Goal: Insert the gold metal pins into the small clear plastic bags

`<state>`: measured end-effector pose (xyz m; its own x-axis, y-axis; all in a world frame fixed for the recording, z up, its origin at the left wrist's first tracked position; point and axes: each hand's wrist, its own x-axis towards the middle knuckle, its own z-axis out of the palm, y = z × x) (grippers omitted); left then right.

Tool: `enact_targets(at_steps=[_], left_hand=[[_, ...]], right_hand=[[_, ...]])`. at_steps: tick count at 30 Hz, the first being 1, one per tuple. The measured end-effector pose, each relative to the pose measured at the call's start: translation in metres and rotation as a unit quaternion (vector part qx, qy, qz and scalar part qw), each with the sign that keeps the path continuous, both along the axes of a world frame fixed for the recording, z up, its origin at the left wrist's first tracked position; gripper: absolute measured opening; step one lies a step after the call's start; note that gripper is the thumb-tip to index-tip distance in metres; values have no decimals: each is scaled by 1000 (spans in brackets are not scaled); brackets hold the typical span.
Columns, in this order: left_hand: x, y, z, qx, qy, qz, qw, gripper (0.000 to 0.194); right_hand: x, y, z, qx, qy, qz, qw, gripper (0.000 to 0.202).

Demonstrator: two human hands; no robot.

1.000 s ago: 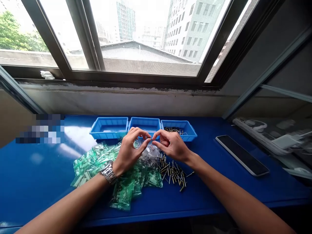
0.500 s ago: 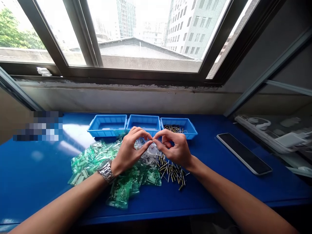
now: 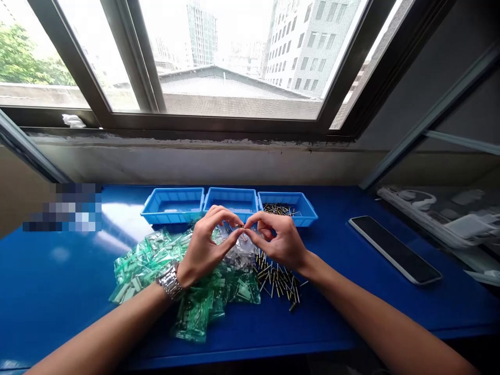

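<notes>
My left hand [image 3: 209, 242], with a metal watch [image 3: 170, 281] on its wrist, is pinched at the fingertips. My right hand [image 3: 279, 237] pinches from the other side, and the fingertips of both meet. What lies between them is too small to make out. Green plastic packets [image 3: 150, 260] spread under and around my left hand, some holding pale pieces. Clear packets [image 3: 239, 255] lie below the meeting fingertips. Loose thin metal pins [image 3: 278, 278] with dark and yellowish parts are heaped below my right hand.
Three blue trays stand in a row behind my hands: a left one [image 3: 174, 214], a middle one [image 3: 230, 191] and a right one [image 3: 308, 211] holding more pins. A phone [image 3: 394, 249] lies at the right, near a clear rack [image 3: 425, 221] with white items.
Both hands keep their fingertip pinch with hardly any movement. The whole view has shifted slightly, so the table and trays appear a little lower.
</notes>
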<state>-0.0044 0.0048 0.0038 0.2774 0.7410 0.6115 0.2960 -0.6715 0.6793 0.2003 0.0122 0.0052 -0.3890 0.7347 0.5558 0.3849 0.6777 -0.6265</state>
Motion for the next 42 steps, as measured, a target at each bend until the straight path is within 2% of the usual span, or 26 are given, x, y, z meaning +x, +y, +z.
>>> enact_targets(at_steps=[7, 16, 24, 32, 42], left_hand=[[0, -2, 0, -5, 6, -5, 1000, 7], [1, -1, -1, -1, 5, 9, 1000, 7], [6, -5, 0, 15, 42, -23, 999, 6], [2, -3, 0, 12, 2, 5, 1000, 4], [1, -4, -1, 1, -3, -4, 1000, 4]], right_hand=[[-1, 2, -2, -5, -11, 15, 1000, 11], [-1, -3, 4, 47, 26, -25, 998, 9], [-6, -10, 3, 58, 49, -1, 997, 5], [-1, -5, 6, 40, 27, -28, 998, 8], [-2, -1, -1, 12, -6, 14, 1000, 9]])
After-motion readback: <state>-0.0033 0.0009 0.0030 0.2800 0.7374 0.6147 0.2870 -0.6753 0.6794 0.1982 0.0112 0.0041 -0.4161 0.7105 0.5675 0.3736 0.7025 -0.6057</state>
